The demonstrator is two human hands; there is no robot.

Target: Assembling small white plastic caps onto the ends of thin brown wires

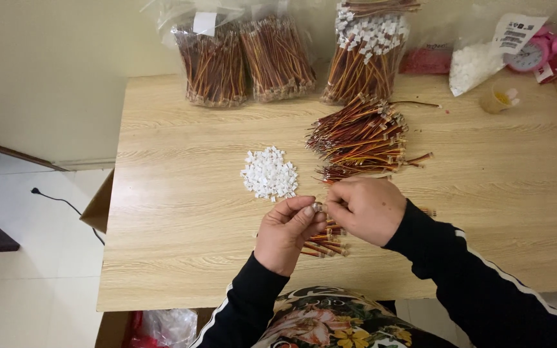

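Note:
My left hand [287,233] and my right hand [367,209] meet over the near middle of the wooden table [182,212]. Between their fingertips they pinch a small connector piece [318,207] with short wires. Under my hands lies a small bunch of red, yellow and brown wires [323,246]. Just beyond my left hand sits a pile of small white plastic connectors [269,173]. Past my right hand spreads a larger heap of loose wires [361,137].
Clear bags packed with wire bundles [243,61] and another [365,55] stand along the far edge. A bag of white parts [475,64], a pink alarm clock [536,51] and a small cup [498,100] sit far right. A black cable [66,206] lies on the floor at left.

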